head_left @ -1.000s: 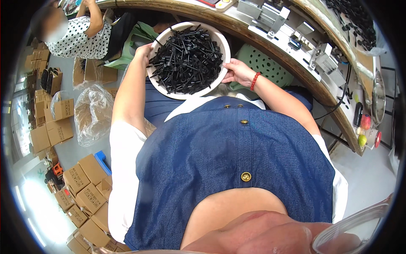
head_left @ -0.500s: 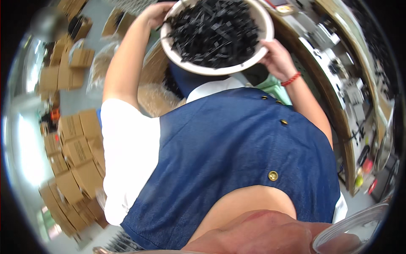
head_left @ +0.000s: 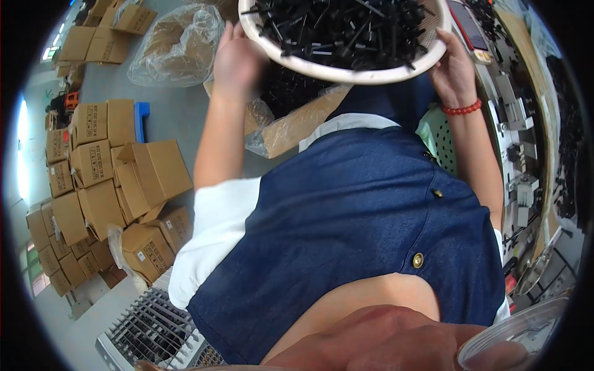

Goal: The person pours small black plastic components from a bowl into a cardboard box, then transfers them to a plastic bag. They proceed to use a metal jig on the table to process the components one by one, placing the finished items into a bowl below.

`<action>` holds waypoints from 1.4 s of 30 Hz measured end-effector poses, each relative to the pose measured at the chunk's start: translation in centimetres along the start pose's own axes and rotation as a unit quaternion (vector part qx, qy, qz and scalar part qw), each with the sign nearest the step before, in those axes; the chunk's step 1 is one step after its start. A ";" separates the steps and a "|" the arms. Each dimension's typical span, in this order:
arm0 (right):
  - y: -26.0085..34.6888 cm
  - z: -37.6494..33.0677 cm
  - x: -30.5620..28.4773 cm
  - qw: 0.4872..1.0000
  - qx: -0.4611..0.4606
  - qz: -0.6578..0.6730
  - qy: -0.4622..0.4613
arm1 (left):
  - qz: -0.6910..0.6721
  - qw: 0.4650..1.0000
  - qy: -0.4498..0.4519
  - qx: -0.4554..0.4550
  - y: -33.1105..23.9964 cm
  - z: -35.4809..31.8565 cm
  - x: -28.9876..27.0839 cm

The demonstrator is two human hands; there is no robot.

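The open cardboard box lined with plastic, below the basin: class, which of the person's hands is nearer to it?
Left. The left hand grips the white basin rim directly above the lined box; the right hand holds the opposite rim, farther off, toward the workbench.

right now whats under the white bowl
An open box lined with clear plastic, black parts showing inside. The bowl, held by the left hand and right hand, hides the rest.
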State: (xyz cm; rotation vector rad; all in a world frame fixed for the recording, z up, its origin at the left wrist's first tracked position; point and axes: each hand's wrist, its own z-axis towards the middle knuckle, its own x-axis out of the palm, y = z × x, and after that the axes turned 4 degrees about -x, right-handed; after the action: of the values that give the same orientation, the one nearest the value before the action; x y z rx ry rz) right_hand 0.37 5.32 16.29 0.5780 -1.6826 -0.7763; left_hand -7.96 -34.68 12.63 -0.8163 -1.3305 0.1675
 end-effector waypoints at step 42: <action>-14.1 4.0 6.6 0.905 0.178 -0.310 0.233 | 0.640 0.634 -0.411 0.139 12.5 -6.2 -14.0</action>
State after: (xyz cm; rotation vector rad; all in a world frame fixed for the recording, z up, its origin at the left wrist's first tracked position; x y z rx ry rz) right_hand -5.41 -8.02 9.44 1.4821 -1.1886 -0.6901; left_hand -2.02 -36.06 -6.16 -1.3566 -1.1843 2.0490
